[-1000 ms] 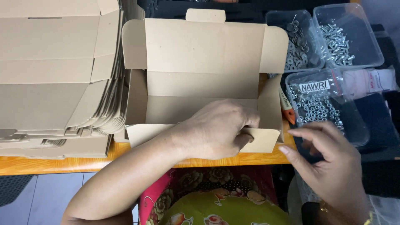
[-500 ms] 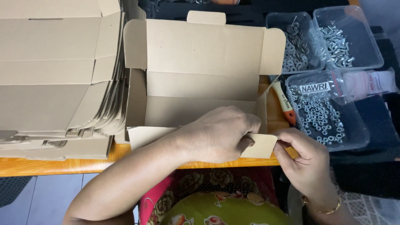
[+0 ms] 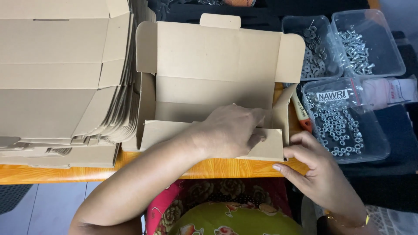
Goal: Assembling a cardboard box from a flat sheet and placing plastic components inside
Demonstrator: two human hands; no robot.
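Pressing down on the front wall of a half-assembled corrugated cardboard box point(image 3: 217, 65), the left hand point(image 3: 233, 130) lies palm-down with its fingers curled over the folded flap; they are bent and close together, pinning the card rather than clamped round it. The right hand point(image 3: 315, 167) sits at the box's front right corner, fingers loosely bent and slightly apart, fingertips touching the corner where the side wall meets the front wall. The box rests on an orange wooden table point(image 3: 56, 172), near its front edge, with its lid standing open at the back, a tuck tab on the top edge.

To the left stands one tall stack of flat, unfolded cardboard blanks point(image 3: 56, 74), plain brown and matt. To the right are three clear plastic tubs: one of washers point(image 3: 313, 52), one of screws point(image 3: 361, 43), and a nearer one of small metal nuts point(image 3: 344, 126), all silvery. A tool with an orange handle point(image 3: 301, 113) lies between the box and the nut tub. A flowered pink and green garment point(image 3: 226, 209) shows below the table edge.
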